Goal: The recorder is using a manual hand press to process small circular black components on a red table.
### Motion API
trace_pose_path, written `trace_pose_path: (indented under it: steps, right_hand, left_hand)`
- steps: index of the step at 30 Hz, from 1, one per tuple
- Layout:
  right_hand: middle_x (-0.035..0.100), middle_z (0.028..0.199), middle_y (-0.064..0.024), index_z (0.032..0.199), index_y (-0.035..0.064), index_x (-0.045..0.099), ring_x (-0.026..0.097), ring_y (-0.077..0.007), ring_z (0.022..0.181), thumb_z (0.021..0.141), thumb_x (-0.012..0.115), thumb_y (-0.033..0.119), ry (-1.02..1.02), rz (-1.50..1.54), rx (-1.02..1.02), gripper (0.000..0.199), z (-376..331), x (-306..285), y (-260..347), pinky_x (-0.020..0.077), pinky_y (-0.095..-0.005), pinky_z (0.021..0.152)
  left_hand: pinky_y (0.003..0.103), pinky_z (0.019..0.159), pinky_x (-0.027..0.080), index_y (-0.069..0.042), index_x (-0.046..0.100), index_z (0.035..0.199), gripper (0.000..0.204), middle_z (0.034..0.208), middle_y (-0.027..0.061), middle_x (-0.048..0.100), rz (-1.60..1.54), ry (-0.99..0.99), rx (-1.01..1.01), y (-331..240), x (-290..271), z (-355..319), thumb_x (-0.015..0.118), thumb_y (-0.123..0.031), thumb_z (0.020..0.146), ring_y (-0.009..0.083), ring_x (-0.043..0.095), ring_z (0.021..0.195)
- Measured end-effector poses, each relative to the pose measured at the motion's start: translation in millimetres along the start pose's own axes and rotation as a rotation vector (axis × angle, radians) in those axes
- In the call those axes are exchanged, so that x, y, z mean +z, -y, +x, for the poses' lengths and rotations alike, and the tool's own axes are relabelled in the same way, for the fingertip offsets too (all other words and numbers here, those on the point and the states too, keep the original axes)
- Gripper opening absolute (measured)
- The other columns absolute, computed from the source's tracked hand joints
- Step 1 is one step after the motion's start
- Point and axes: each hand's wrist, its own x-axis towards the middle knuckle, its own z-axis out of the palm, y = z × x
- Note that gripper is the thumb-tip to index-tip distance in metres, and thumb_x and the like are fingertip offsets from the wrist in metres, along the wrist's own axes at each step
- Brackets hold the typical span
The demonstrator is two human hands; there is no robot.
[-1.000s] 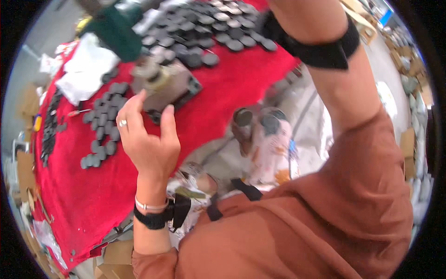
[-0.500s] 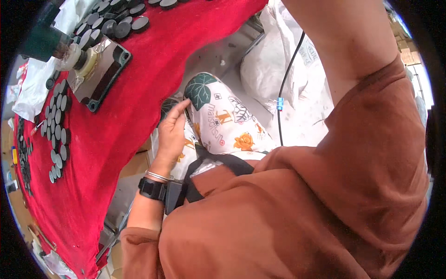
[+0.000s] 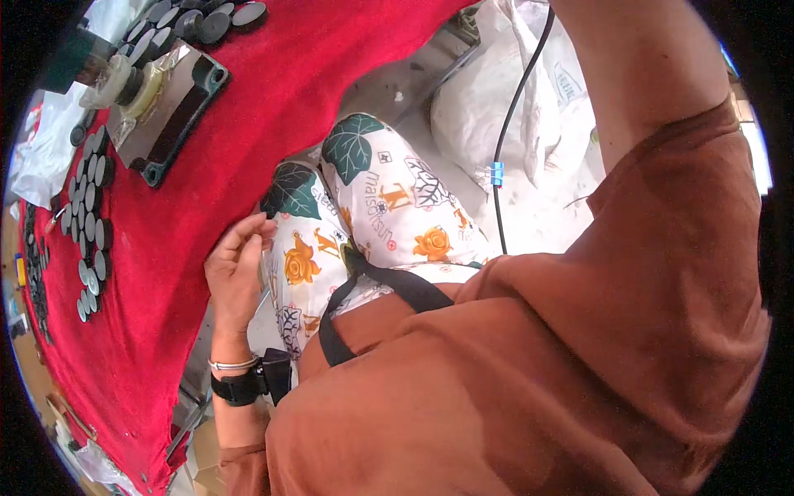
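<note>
My left hand (image 3: 236, 269) is beside the hanging edge of the red cloth (image 3: 178, 264), close to my left thigh. Its fingers are loosely bent, with the thumb apart, and I see nothing in them. A bracelet and a black strap with a small box circle that wrist. My right arm (image 3: 653, 74) stretches up past the top edge, so the right hand is out of the picture. On the cloth stands a small machine, its grey base plate (image 3: 157, 116) carrying a dark green body and a yellowish ring. Round black discs with grey faces (image 3: 87, 202) lie in a cluster next to it.
More discs (image 3: 215, 25) are heaped at the table's far side. White plastic bags (image 3: 50, 153) lie left of the machine. A large white sack (image 3: 488, 107) stands beyond my knees. A black cable (image 3: 519, 107) with a blue clip (image 3: 496, 174) hangs before it.
My left hand has moved left and nearer to me, from above my thighs to the cloth's edge, and its fingers bend more. My right arm has shifted slightly right.
</note>
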Motion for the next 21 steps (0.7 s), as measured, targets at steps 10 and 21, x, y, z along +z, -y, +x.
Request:
trace_pose_path:
  steps: [10, 21]
  right_hand:
    - [0.059, 0.061, -0.0080, 0.071, -0.0010, 0.060, 0.056, -0.0159, 0.058, 0.081, 0.061, 0.018, 0.004, -0.009, 0.026, 0.022, 6, 1, -3, 0.0433, -0.0314, 0.055]
    - [0.059, 0.061, -0.0070, 0.070, -0.0009, 0.060, 0.055, -0.0149, 0.058, 0.081, 0.062, 0.019, -0.036, -0.051, 0.073, 0.022, 1, -20, 1, 0.0429, -0.0308, 0.055]
  left_hand:
    - [0.030, 0.091, 0.048, 0.003, 0.057, 0.121, 0.029, 0.111, 0.0113, 0.064, -0.016, 0.007, -0.084, 2, -1, 10, 0.052, -0.001, 0.093, 0.0176, 0.062, 0.099]
    - [0.035, 0.086, 0.050, 0.000, 0.044, 0.136, 0.053, 0.120, 0.0121, 0.058, -0.221, 0.132, -0.265, 6, -61, 0, 0.050, -0.036, 0.096, 0.0191, 0.059, 0.103]
